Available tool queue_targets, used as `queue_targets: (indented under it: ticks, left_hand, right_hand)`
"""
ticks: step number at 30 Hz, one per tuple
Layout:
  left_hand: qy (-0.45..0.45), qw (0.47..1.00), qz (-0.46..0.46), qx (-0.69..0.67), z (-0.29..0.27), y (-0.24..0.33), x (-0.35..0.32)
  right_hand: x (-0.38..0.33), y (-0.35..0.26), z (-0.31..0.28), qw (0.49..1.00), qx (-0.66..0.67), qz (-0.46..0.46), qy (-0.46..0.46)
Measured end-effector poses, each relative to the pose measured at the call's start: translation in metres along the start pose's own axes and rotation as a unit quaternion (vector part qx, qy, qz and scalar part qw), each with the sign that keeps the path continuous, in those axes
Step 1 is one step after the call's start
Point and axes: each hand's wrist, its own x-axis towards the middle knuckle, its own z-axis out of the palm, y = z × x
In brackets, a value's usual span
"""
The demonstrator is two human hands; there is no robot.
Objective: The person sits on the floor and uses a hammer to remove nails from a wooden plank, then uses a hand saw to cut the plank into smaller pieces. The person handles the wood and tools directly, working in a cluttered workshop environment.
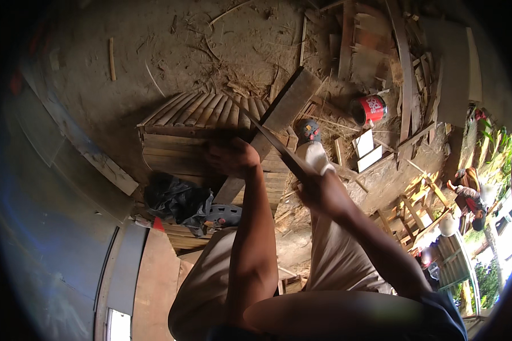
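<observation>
A dark wooden plank (293, 98) lies slanting across a low bench (202, 111) topped with narrow wooden slats. My left hand (234, 158) is closed at the plank's left edge; its fingertips are in shadow. In my right hand (323, 193) is a handsaw (279, 146), a long blade tapering away from me and to the left. The blade crosses over the plank ahead of my left hand. Its teeth cannot be made out, and my fingers cover the handle.
A black plastic bag (176, 202) lies beside my left clog (223, 216). My right clog (309, 131) is right of the plank, near a red can (370, 109). Scrap wood (405, 74) piles up at far right. Another person (471, 196) is farther off at right.
</observation>
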Motion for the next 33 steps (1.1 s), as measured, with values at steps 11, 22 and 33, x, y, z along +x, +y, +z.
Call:
queue_targets:
  ticks: [11,22,33]
  left_hand:
    - [-0.042,0.999,-0.017,0.0,0.016,-0.016,-0.012]
    - [-0.088,0.99,-0.106,-0.018,-0.002,0.004,-0.007]
    - [-0.111,0.989,-0.093,0.023,-0.005,0.008,0.002]
  right_hand:
    - [-0.101,0.058,0.032,0.99,0.039,-0.097,0.093]
    - [-0.058,0.049,0.036,0.98,0.064,-0.126,0.139]
    - [0.051,0.031,0.053,0.959,0.102,-0.155,0.214]
